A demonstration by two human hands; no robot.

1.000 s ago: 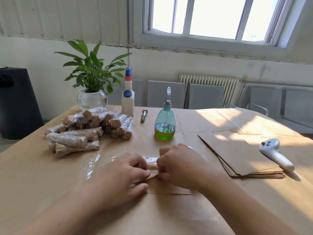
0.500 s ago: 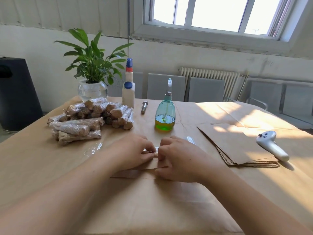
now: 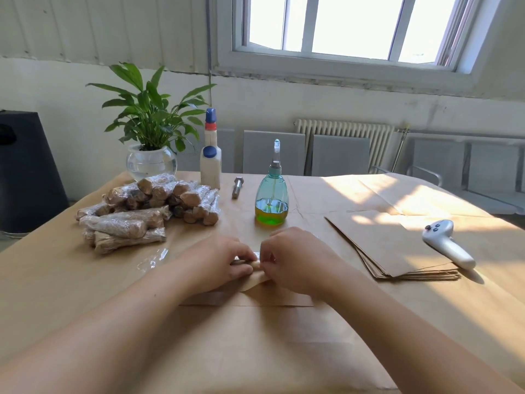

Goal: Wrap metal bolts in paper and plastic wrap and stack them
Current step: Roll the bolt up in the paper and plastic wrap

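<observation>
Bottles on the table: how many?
2. A white glue bottle with a blue cap stands at the far edge beside the plant. A teal pump bottle holding green liquid stands mid-table, just beyond the hands.

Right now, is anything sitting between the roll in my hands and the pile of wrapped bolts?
Nothing solid. Between the paper roll both hands pinch and the wrapped pile lies only a flat, crinkled sheet of plastic wrap on the table.
</observation>
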